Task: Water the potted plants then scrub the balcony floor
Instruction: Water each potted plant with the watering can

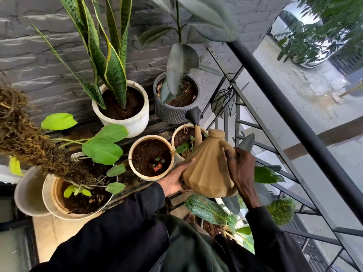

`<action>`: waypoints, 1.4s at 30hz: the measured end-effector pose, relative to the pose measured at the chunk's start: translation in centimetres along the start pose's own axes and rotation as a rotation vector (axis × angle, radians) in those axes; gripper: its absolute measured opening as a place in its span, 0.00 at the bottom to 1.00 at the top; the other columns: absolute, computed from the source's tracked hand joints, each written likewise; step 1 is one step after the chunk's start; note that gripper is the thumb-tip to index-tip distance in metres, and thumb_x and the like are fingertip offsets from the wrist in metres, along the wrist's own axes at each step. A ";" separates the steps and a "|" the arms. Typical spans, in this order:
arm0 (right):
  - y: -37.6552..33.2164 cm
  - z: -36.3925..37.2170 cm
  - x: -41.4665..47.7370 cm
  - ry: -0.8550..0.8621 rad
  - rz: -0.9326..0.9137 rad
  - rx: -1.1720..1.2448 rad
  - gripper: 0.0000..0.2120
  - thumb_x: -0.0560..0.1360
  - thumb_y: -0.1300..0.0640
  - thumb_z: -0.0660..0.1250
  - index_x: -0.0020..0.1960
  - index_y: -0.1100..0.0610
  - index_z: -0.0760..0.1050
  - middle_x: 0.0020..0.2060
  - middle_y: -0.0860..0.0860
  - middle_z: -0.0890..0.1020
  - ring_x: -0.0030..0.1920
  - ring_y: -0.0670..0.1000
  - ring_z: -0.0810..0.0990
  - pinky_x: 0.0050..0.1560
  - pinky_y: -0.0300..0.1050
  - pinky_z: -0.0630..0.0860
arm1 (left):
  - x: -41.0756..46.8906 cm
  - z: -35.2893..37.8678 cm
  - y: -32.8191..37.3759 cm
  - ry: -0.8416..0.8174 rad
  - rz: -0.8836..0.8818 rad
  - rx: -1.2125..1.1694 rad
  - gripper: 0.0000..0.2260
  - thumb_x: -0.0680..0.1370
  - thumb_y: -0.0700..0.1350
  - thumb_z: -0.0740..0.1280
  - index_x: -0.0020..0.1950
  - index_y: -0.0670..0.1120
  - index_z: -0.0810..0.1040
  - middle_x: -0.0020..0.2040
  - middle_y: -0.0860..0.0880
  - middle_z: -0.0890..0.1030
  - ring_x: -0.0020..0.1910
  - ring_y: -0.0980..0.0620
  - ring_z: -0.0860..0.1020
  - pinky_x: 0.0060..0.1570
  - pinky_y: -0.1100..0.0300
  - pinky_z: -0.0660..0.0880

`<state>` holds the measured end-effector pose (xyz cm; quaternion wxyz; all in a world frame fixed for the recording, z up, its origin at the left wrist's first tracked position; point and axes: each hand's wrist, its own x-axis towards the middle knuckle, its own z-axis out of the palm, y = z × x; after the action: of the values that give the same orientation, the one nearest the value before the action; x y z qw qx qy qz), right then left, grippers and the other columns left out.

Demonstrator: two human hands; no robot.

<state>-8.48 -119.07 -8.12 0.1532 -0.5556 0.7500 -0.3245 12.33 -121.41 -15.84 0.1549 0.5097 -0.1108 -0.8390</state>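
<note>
A tan faceted watering can (206,169) with a dark rose head (193,114) is held over the pots, its spout pointing up and away toward the grey ribbed pot (172,112) with a rubber plant. My right hand (240,169) grips the can's handle. My left hand (176,179) presses flat against the can's lower left side. Two cream pots (151,156) (180,134) with dark soil and small seedlings stand just left of and behind the can. A white pot (125,118) holds a tall snake plant.
A large pot (74,199) with a mossy pole and light green leaves stands at the left, an empty pot (29,191) beside it. A black metal railing (294,118) runs along the right. Variegated leaves (208,211) lie below the can. A grey stone wall is behind.
</note>
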 end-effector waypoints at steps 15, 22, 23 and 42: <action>0.1 -0.2 -1.3 0.048 0.016 0.048 0.26 0.81 0.46 0.65 0.32 0.63 0.72 0.23 0.54 0.68 0.25 0.45 0.59 0.27 0.40 0.57 | -0.1 -0.1 -0.1 0.004 0.051 -0.009 0.57 0.46 0.63 0.87 0.74 0.55 0.72 0.67 0.40 0.78 0.64 0.37 0.76 0.51 0.39 0.79; 0.3 -0.3 -1.7 0.070 0.024 0.032 0.27 0.81 0.42 0.64 0.35 0.63 0.77 0.25 0.59 0.75 0.26 0.48 0.63 0.26 0.49 0.65 | -1.0 0.2 -0.1 -0.020 0.075 -0.014 0.59 0.45 0.62 0.87 0.74 0.55 0.70 0.66 0.40 0.77 0.63 0.38 0.76 0.50 0.40 0.79; 0.2 -0.4 -1.8 0.071 0.027 0.038 0.26 0.81 0.42 0.64 0.35 0.62 0.78 0.25 0.58 0.75 0.25 0.48 0.63 0.26 0.48 0.64 | -1.1 0.3 -0.2 -0.024 0.080 -0.016 0.59 0.44 0.62 0.87 0.74 0.55 0.71 0.66 0.40 0.77 0.63 0.38 0.76 0.50 0.40 0.78; 0.1 -1.4 -2.6 0.146 -0.011 0.068 0.28 0.80 0.41 0.63 0.44 0.68 0.82 0.32 0.64 0.82 0.31 0.64 0.78 0.29 0.55 0.72 | -1.3 1.1 -0.7 0.013 0.133 -0.067 0.57 0.46 0.60 0.88 0.72 0.58 0.70 0.68 0.42 0.77 0.65 0.38 0.75 0.52 0.39 0.78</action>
<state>-8.53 -116.13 -7.49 0.1150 -0.5290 0.7446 -0.3905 11.85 -120.26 -14.51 0.2281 0.5011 -0.1154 -0.8267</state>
